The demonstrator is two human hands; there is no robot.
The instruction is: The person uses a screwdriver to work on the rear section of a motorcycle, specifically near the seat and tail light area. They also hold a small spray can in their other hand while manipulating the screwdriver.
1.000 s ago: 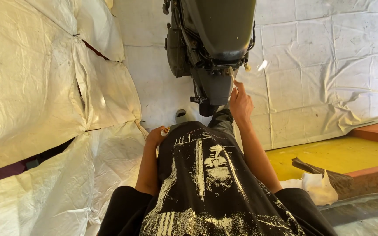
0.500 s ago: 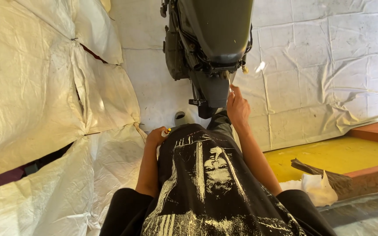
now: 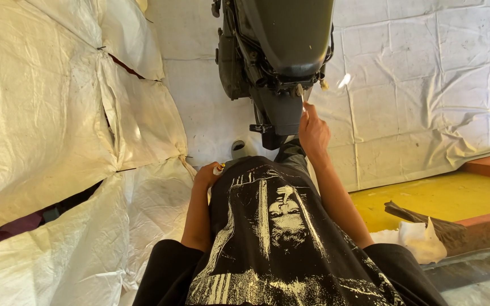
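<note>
- Raised slightly since before: right hand [image 3: 313, 131], pinching a thin tool [image 3: 303, 100] against the dark motor housing [image 3: 282, 56].
- Left hand [image 3: 207, 175] unmoved, closed around a small tube [image 3: 219, 169].

**Right arm raised, left hand at the waist**

The right hand [image 3: 313, 131] is lifted ahead on an outstretched, bare forearm, fingers curled with the fingertips pinched together and pointing up. The left hand [image 3: 207, 175] sits low beside the torso, elbow bent, arm tucked close, fingers closed into a loose fist.
</note>
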